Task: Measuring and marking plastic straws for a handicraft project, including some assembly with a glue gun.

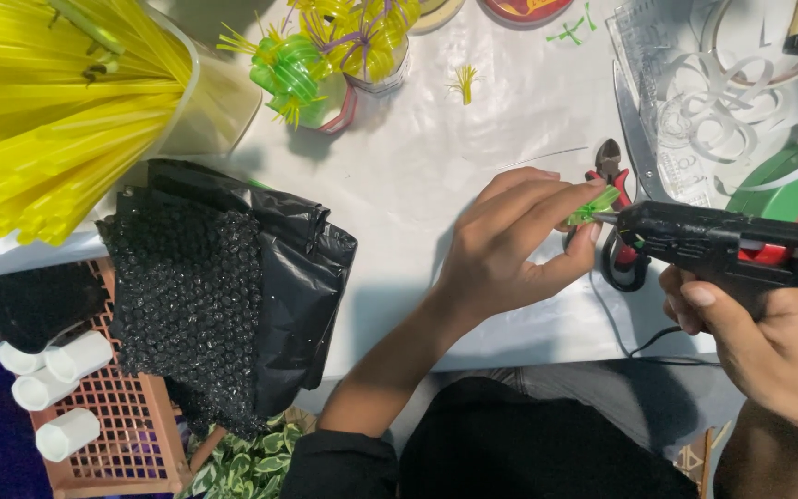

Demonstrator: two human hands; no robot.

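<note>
Here, a small green straw piece [593, 205] is pinched by the left hand [510, 245], just left of the black glue gun [722, 245], which is gripped by the right hand [773, 337]. Nozzle should be kept touching the piece, w/ gentle trigger pressure and fingers off the hot tip, approx. above the red pliers [616, 222].

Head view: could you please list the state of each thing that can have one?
Left hand: pinching a small green straw piece.
Right hand: gripping a black glue gun, nozzle at the straw piece.
Red-handled cutters: lying on the white table, unheld.
Yellow straws: bundled in a container.
Black bag: crumpled, draped over the table edge.
</note>
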